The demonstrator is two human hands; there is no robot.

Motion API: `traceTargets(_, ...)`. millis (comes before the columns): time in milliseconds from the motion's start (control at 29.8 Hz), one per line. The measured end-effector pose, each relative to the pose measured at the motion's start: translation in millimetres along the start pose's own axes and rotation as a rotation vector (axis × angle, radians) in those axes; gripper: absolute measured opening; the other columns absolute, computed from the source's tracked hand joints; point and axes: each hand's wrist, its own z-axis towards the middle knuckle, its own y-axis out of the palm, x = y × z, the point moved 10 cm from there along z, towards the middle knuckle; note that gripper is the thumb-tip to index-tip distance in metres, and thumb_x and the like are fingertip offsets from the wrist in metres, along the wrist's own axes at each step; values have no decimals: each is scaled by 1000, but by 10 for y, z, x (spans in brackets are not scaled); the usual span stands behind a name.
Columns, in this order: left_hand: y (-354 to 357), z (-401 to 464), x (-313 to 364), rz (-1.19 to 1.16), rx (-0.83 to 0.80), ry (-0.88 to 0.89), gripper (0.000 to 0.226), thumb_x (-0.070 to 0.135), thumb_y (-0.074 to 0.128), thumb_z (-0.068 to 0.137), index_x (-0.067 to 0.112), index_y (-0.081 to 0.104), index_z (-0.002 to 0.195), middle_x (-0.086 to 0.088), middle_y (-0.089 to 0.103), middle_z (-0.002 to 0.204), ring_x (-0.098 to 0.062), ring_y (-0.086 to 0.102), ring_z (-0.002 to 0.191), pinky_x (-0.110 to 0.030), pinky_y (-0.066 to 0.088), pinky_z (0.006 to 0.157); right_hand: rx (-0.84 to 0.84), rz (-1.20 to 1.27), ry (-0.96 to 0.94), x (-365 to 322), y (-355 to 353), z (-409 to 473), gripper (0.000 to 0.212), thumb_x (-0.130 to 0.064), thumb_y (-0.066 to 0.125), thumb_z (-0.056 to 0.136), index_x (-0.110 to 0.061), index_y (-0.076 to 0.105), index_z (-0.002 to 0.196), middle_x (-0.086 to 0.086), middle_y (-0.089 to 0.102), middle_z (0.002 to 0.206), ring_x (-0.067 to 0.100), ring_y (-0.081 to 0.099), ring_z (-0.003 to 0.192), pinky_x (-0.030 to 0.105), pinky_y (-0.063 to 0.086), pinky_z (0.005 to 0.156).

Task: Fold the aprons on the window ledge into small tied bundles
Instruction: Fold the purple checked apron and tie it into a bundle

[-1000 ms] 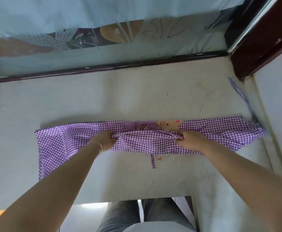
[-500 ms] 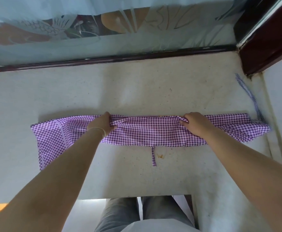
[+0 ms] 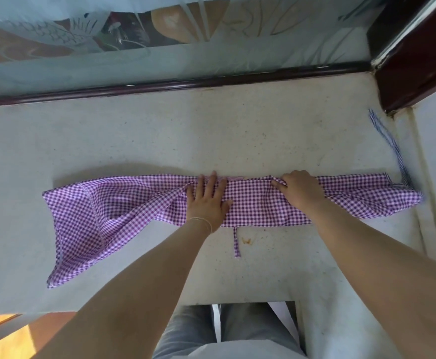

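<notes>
I have the purple gingham apron (image 3: 253, 203) folded into a long narrow band on the window ledge (image 3: 160, 141), lying across under both hands. My left hand (image 3: 208, 200) lies flat, fingers straight, pressing the band so the fold holds. My right hand (image 3: 299, 190) appears to pinch the far edge with curled fingers, though the grip is partly hidden. A tie strap (image 3: 390, 143) trails beyond the right hand; a short tab (image 3: 236, 243) hangs between the hands.

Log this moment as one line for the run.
apron: folded strip | left hand: flat, pressing | right hand: pinching far edge | tie: not yet
</notes>
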Motion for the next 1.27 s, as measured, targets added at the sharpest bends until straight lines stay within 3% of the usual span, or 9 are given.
traceTargets(134,82,2,-123,5,-10,-18,63,56,8,98,31,-18,149,2,-24,157,-28,-22,144,-54,-8,117,212,-60,69,-99,-169,-139,35,-38,52,95,-10,56,116,15,57,116,33,52,108,43,42,90)
traceTargets(235,70,33,-112,0,3,-29,62,55,9,98,32,-15,150,3,-22,158,-28,-20,145,-53,-9,116,444,102,-207,-695,-310,-448,28,-7,65,82,-6,60,110,15,59,111,34,57,101,45,50,85)
traceTargets(302,54,27,-127,-2,18,-22,60,53,11,99,33,-11,151,4,-19,159,-28,-16,146,-52,-7,116,309,242,-393,-1219,-127,-593,38,-4,64,83,-8,57,120,11,57,121,28,56,110,41,53,89)
traceTargets(436,-52,19,-163,-24,29,43,57,43,25,101,33,0,152,3,-8,161,-26,-5,148,-49,2,117,23,339,-231,-1528,208,-559,61,-19,56,92,-14,29,147,4,32,151,21,29,138,33,28,115)
traceTargets(570,-238,-267,-457,-63,193,30,57,31,45,96,22,26,149,-9,25,156,-30,23,143,-47,26,115,-9,269,-75,-1613,149,-423,58,-40,50,95,-21,28,145,12,33,144,29,32,132,40,39,103)
traceTargets(737,-334,-802,-1423,5,385,-187,55,18,56,85,18,45,139,-15,49,138,-38,48,124,-55,36,103,-218,13,83,-1952,287,-341,96,-70,46,85,-6,16,150,31,18,149,44,25,136,47,33,108)
traceTargets(938,-278,-886,-2317,-63,189,-294,47,12,43,94,28,45,138,2,51,137,-23,43,129,-45,23,114,-324,-82,228,-2095,441,-256,122,-86,41,72,0,3,150,39,11,149,50,20,138,56,21,112)
traceTargets(1106,-337,-684,-2484,-84,-93,-136,36,13,44,95,24,59,126,-2,64,123,-26,59,113,-38,45,102,-300,-67,278,-2144,456,-290,127,-90,35,68,-1,1,151,38,8,151,51,17,139,56,17,114)
traceTargets(1273,-427,-552,-2865,185,-404,-80,29,8,52,90,8,59,118,-9,61,121,-27,59,111,-30,47,87,-292,-37,310,-2210,380,-373,123,-85,42,73,-1,-4,150,36,3,152,52,14,139,55,22,114)
